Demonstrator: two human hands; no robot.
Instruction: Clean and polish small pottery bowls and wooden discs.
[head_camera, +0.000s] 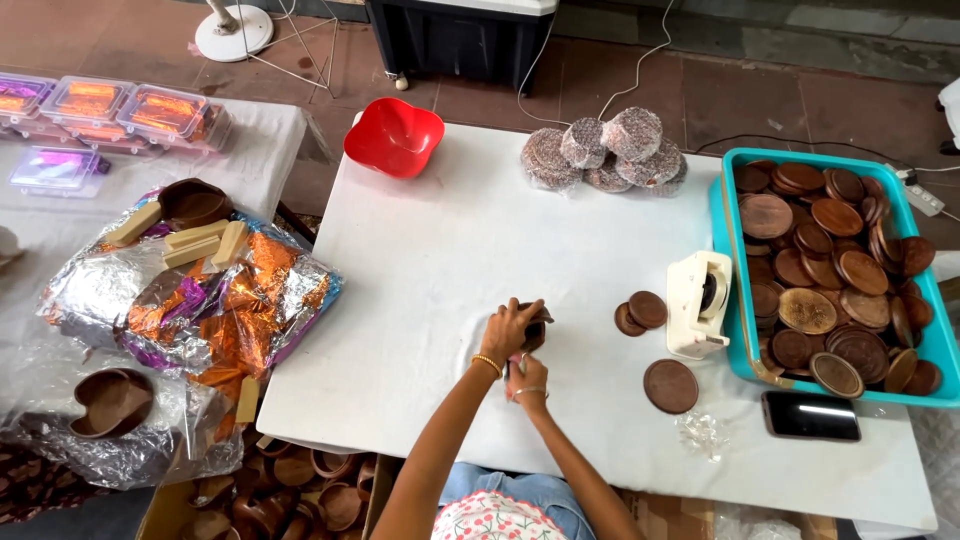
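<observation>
My left hand (508, 328) and my right hand (526, 374) meet near the middle of the white table (420, 300). Together they grip a small dark brown wooden piece (537, 322), mostly hidden by the fingers. Two small brown wooden discs (640, 312) lie just right of the hands, and a larger brown disc (670, 386) lies further right, toward the near edge. A white tape dispenser (698, 303) stands beside them.
A teal crate (722, 215) full of brown wooden discs sits at the right, a black phone (810, 416) in front of it. Wrapped round bundles (605, 150) and a red bowl (394, 136) stand at the far edge. Foil sheets, pale sticks and wooden bowls cover the left table.
</observation>
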